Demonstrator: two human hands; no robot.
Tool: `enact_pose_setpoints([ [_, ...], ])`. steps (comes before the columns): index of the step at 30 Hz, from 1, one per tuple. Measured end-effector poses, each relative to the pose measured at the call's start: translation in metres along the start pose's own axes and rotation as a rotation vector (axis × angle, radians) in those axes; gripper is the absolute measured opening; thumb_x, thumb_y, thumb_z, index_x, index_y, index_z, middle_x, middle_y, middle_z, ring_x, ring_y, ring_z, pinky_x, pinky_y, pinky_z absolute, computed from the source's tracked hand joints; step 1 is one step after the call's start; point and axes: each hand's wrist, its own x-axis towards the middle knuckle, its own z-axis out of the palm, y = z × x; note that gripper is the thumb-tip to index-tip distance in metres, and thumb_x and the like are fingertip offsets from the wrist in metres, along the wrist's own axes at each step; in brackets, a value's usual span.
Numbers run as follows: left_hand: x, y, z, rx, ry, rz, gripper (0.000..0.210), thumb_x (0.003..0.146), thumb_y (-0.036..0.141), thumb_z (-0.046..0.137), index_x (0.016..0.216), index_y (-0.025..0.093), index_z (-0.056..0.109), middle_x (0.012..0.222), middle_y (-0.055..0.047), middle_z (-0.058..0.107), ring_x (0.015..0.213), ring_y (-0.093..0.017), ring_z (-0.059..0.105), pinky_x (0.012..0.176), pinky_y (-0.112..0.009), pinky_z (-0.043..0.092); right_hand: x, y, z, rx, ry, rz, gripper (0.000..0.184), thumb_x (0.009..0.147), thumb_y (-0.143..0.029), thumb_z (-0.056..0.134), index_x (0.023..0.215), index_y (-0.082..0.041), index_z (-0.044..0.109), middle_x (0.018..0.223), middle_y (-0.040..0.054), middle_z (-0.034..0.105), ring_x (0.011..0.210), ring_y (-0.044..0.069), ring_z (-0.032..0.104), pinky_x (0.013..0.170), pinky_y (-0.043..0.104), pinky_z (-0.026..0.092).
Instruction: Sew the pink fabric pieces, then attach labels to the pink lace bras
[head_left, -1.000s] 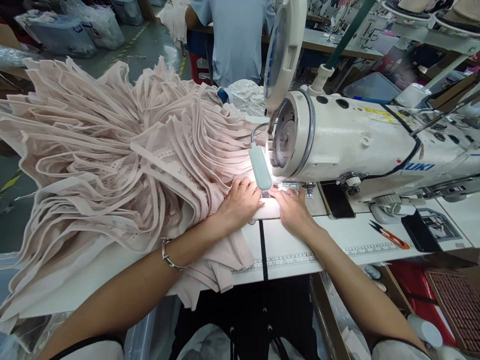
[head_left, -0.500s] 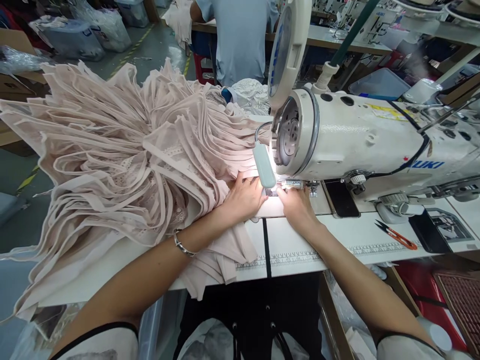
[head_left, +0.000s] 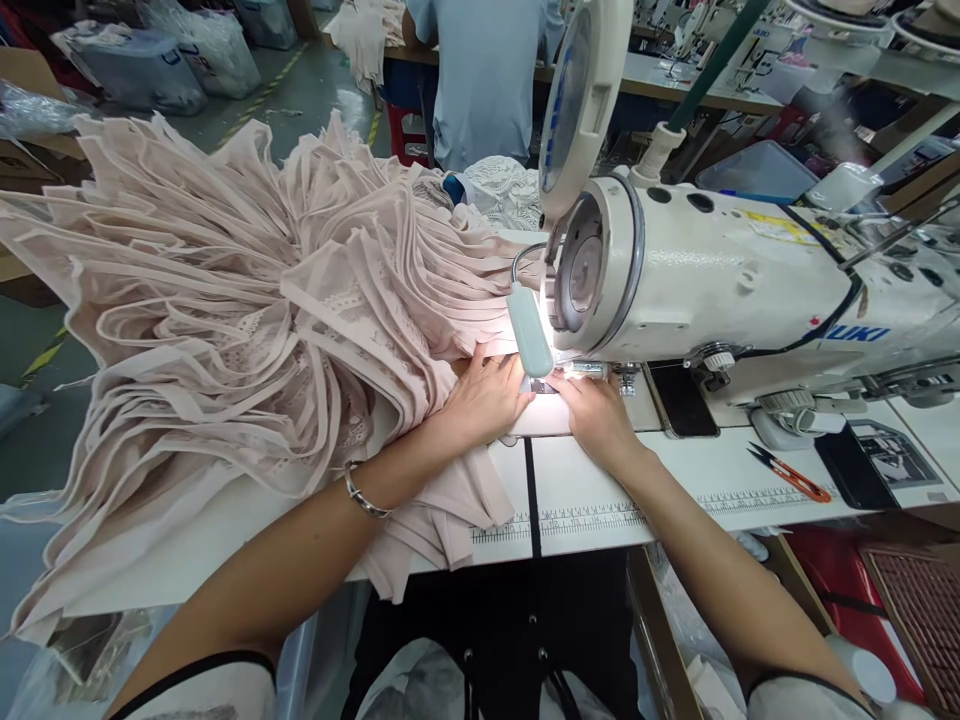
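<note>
A pale pink fabric piece [head_left: 551, 415] lies under the lit needle area of a white sewing machine [head_left: 690, 270]. My left hand [head_left: 487, 395] rests on the cloth left of the needle, palm down, fingers spread. On the other side, my right hand [head_left: 596, 415] grips the fabric's edge, its thumb close to the presser foot and its other fingers partly hidden beneath the machine head. A small pale green lamp [head_left: 530, 330] hangs over the fingertips and hides part of the stitching spot. Beside my left arm spreads a big heap of pale pink lace-trimmed garments [head_left: 247, 300].
Orange-handled thread snips [head_left: 791, 475] and a dark phone [head_left: 682, 398] lie on the right of the table. A printed ruler strip [head_left: 592, 517] runs along the front edge. The machine's round cover [head_left: 581, 110] stands raised. Ahead, a person in light blue [head_left: 484, 85] sits.
The round part inside the machine's uncovered end showed sharp holes before and is blurred now, as if turning. My right thumb has shifted slightly left; my left hand has barely moved.
</note>
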Motion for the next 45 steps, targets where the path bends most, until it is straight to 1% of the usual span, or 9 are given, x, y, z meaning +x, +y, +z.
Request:
enact_pose_setpoints([
  [4, -0.002, 0.0, 0.0, 0.058, 0.044, 0.012, 0.031, 0.099, 0.034, 0.042, 0.115, 0.012, 0.057, 0.105, -0.014, 0.066, 0.106, -0.031, 0.06, 0.107, -0.052, 0.031, 0.0, 0.002, 0.002, 0.05, -0.033, 0.031, 0.053, 0.085, -0.004, 0.032, 0.12, -0.023, 0.068, 0.116, 0.008, 0.07, 0.091, 0.025, 0.06, 0.087, 0.042, 0.045],
  [14, -0.003, 0.001, 0.0, 0.071, 0.082, -0.005, 0.03, 0.098, 0.035, 0.048, 0.115, 0.012, 0.056, 0.109, -0.015, 0.065, 0.108, -0.031, 0.059, 0.108, -0.051, 0.031, -0.003, -0.005, 0.003, 0.003, -0.029, 0.022, 0.052, 0.091, -0.007, 0.03, 0.127, -0.024, 0.062, 0.102, 0.0103, 0.068, 0.09, 0.026, 0.057, 0.089, 0.042, 0.043],
  [20, -0.003, 0.001, 0.001, 0.059, 0.065, -0.024, 0.032, 0.097, 0.035, 0.05, 0.117, 0.011, 0.057, 0.11, -0.015, 0.065, 0.109, -0.031, 0.058, 0.111, -0.051, 0.03, 0.0, -0.01, -0.003, -0.003, -0.084, 0.071, 0.055, 0.088, -0.004, 0.031, 0.13, -0.02, 0.061, 0.101, 0.0139, 0.065, 0.085, 0.028, 0.057, 0.087, 0.046, 0.041],
  [24, -0.003, 0.001, 0.002, 0.052, 0.063, -0.036, 0.034, 0.096, 0.037, 0.051, 0.118, 0.012, 0.057, 0.111, -0.014, 0.065, 0.111, -0.03, 0.057, 0.112, -0.051, 0.028, 0.002, -0.013, -0.006, -0.013, -0.091, 0.083, 0.054, 0.088, -0.006, 0.034, 0.131, -0.023, 0.061, 0.099, 0.0127, 0.064, 0.087, 0.027, 0.056, 0.086, 0.043, 0.041],
  [31, -0.003, 0.004, -0.004, 0.036, 0.008, -0.087, 0.032, 0.097, 0.037, 0.052, 0.116, 0.012, 0.058, 0.111, -0.013, 0.064, 0.111, -0.028, 0.056, 0.112, -0.047, 0.029, 0.007, -0.02, -0.016, -0.02, -0.303, 0.178, 0.055, 0.091, -0.012, 0.034, 0.142, -0.022, 0.051, 0.107, 0.0134, 0.062, 0.087, 0.025, 0.054, 0.087, 0.042, 0.04],
  [35, -0.003, 0.005, -0.005, 0.048, 0.009, -0.078, 0.03, 0.097, 0.036, 0.051, 0.115, 0.013, 0.059, 0.109, -0.012, 0.065, 0.107, -0.028, 0.057, 0.11, -0.049, 0.03, 0.01, -0.022, -0.021, -0.007, -0.312, 0.185, 0.056, 0.09, -0.011, 0.033, 0.142, -0.022, 0.052, 0.108, 0.0143, 0.062, 0.092, 0.027, 0.054, 0.091, 0.046, 0.039],
  [40, -0.004, 0.002, -0.004, 0.096, 0.101, -0.011, 0.022, 0.099, 0.025, 0.046, 0.108, 0.012, 0.062, 0.102, -0.014, 0.065, 0.103, -0.029, 0.058, 0.104, -0.055, 0.033, 0.01, -0.019, -0.017, -0.016, -0.309, 0.209, 0.06, 0.086, -0.005, 0.034, 0.139, -0.023, 0.055, 0.113, 0.0153, 0.064, 0.108, 0.034, 0.054, 0.1, 0.057, 0.033],
  [43, -0.004, 0.001, -0.002, 0.12, 0.201, 0.023, 0.023, 0.098, 0.014, 0.041, 0.095, 0.013, 0.064, 0.091, -0.012, 0.065, 0.097, -0.028, 0.059, 0.092, -0.048, 0.041, 0.008, -0.015, -0.012, 0.0, -0.281, 0.213, 0.065, 0.082, -0.001, 0.034, 0.139, -0.025, 0.057, 0.114, 0.0132, 0.066, 0.105, 0.031, 0.057, 0.101, 0.055, 0.035],
  [45, -0.004, 0.001, 0.0, 0.103, 0.242, -0.002, 0.025, 0.098, 0.012, 0.04, 0.09, 0.014, 0.063, 0.087, -0.012, 0.064, 0.09, -0.026, 0.059, 0.083, -0.041, 0.044, 0.007, -0.014, -0.01, 0.006, -0.261, 0.192, 0.064, 0.082, -0.002, 0.034, 0.137, -0.025, 0.058, 0.117, 0.013, 0.066, 0.101, 0.03, 0.058, 0.098, 0.051, 0.039],
])
